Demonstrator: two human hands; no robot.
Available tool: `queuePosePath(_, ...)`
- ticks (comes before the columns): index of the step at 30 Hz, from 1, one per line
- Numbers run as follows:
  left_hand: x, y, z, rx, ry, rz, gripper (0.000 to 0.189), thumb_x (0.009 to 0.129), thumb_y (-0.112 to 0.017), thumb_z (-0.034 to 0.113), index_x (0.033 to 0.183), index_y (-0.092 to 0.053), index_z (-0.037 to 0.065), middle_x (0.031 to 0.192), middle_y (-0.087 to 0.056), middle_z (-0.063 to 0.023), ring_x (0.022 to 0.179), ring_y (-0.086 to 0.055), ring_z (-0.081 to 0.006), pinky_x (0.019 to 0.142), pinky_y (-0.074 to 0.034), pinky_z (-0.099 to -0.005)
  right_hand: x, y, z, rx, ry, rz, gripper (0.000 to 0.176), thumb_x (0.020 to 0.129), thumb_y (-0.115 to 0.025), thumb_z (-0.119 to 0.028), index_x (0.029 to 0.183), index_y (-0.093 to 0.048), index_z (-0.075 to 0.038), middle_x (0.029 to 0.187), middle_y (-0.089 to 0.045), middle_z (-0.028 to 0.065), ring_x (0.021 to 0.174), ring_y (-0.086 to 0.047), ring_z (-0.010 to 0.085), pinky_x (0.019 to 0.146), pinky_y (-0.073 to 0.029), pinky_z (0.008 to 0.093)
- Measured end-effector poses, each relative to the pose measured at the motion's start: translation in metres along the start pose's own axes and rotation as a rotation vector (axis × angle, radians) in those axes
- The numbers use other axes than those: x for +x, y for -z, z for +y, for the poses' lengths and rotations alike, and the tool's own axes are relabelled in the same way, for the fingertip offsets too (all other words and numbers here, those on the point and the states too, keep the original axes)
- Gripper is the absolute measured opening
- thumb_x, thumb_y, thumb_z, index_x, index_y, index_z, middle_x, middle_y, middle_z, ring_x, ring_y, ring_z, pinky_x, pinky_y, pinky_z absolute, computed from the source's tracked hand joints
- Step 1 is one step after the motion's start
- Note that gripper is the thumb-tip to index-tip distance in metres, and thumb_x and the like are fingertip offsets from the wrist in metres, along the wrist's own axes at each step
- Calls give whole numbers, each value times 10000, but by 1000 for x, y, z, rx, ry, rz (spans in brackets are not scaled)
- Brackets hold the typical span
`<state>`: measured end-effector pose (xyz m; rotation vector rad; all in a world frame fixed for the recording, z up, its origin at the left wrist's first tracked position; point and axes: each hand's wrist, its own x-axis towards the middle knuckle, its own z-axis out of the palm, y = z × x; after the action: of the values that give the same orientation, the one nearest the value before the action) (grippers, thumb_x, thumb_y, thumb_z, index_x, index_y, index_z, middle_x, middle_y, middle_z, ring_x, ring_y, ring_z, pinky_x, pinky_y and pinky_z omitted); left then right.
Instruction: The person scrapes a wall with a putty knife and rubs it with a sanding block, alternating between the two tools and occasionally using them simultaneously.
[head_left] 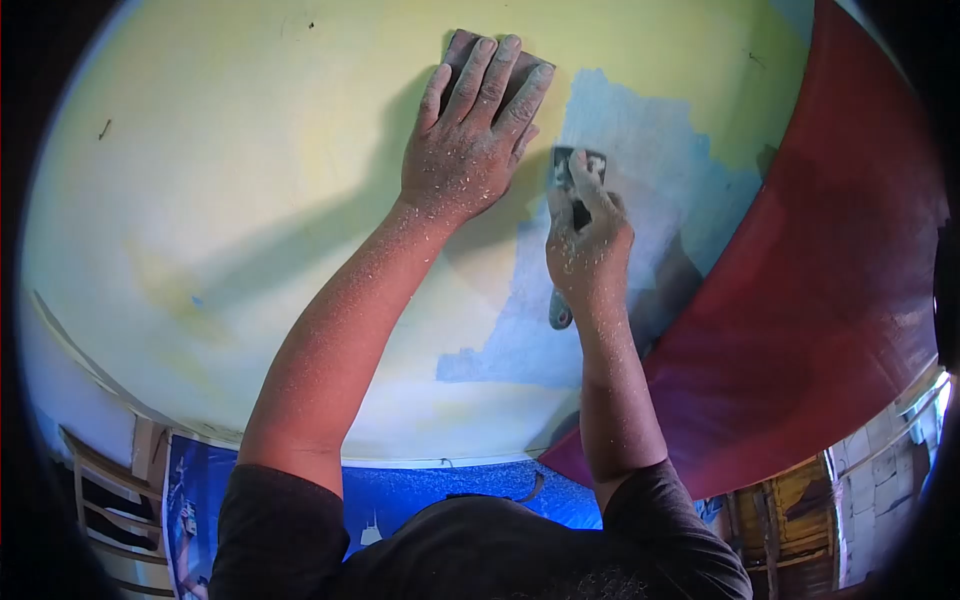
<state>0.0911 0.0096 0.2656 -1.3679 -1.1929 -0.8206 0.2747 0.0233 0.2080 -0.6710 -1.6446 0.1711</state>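
Note:
A yellowish painted surface with a pale blue patch spreads in front of me. My left hand, dusted with fine powder, presses a dark piece of sandpaper flat against the yellow part. The paper's edges stick out around my fingertips. Lower and to the right, my right hand grips a putty knife. Its blade end lies over the blue patch near my fingertips, and the end of its handle shows below my palm. Pale flecks cover both forearms.
A dark red sheet hangs along the right, overlapping the painted surface's edge. Beneath the lower edge is a blue printed sheet. Wooden slats stand at lower left, with wooden boards at lower right.

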Motion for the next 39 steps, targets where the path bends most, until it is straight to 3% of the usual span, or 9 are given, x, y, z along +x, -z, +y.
queuePosePath(12, 2, 3, 4, -17, 10, 6, 674, 1071, -667, 376, 1707, -449, 325, 1799, -353, -57, 1664, -309, -289, 1333, -206, -548, 1, -1, -1, 18, -46, 4, 467, 1044, -699, -93, 1510, -682, -65, 1081, -705, 261, 934, -753, 385, 857, -604, 462)
queuePosePath(18, -6, 3, 13, 3, 18, -13, 631, 1078, -663, 312, 1686, -494, 304, 1787, -385, -68, 1658, -330, -296, 1330, -191, -547, -4, -5, 22, 57, 99, 63, 619, 1025, -734, -91, 1606, -525, -38, 1171, -724, 304, 1023, -757, 449, 890, -605, 491)
queuePosePath(21, -19, 4, 19, 14, 41, -32, 602, 1074, -662, 266, 1662, -534, 291, 1780, -408, -74, 1653, -347, -300, 1322, -187, -547, -13, 7, 7, 203, -160, -36, 584, 1028, -743, -104, 1548, -501, 8, 1181, -744, 296, 1053, -752, 467, 917, -601, 475)
queuePosePath(29, -128, 57, 98, -281, 112, -156, 596, 1030, -694, 223, 1613, -579, 170, 1714, -485, -201, 1616, -428, -369, 1299, -192, -559, -103, 23, 26, 352, -261, -428, 95, 1062, -607, -12, 1140, -557, 11, 938, -621, 242, 884, -686, 405, 787, -541, 476)
queuePosePath(30, -146, 63, 105, -318, 122, -205, 586, 1026, -697, 216, 1599, -587, 154, 1698, -500, -214, 1609, -439, -378, 1287, -228, -568, -126, 22, 40, 405, -189, -465, 69, 1060, -561, 24, 1128, -557, 11, 933, -598, 234, 872, -662, 375, 787, -541, 457)
queuePosePath(33, -204, 79, 118, -468, 125, -338, 560, 1022, -699, 176, 1569, -603, 99, 1637, -556, -246, 1550, -514, -419, 1227, -372, -582, -185, 36, 52, 541, -330, -679, 52, 1098, -541, 26, 1144, -564, 25, 1014, -640, 173, 896, -690, 304, 808, -574, 432)
queuePosePath(34, -223, 81, 121, -519, 137, -365, 555, 1021, -698, 151, 1564, -602, 84, 1612, -578, -249, 1523, -540, -429, 1204, -412, -573, -205, 40, 57, 531, -366, -742, 81, 1121, -523, 25, 1187, -570, 22, 1030, -684, 107, 943, -665, 185, 839, -565, 371)
queuePosePath(37, -267, 94, 130, -726, 175, -457, 591, 1001, -714, 63, 1578, -581, 50, 1589, -603, -237, 1467, -597, -428, 1166, -488, -515, -239, 57, 55, 524, -558, -889, 172, 1125, -639, -93, 1244, -635, 31, 1024, -670, 117, 923, -685, 193, 831, -562, 373)
queuePosePath(39, -289, 102, 142, -817, 333, -543, 547, 1046, -709, 110, 1581, -598, 78, 1598, -607, -206, 1469, -601, -392, 1162, -501, -491, -250, 60, 62, 504, -515, -870, 227, 1122, -662, -123, 1282, -646, 37, 1011, -671, 127, 897, -693, 187, 801, -565, 369)
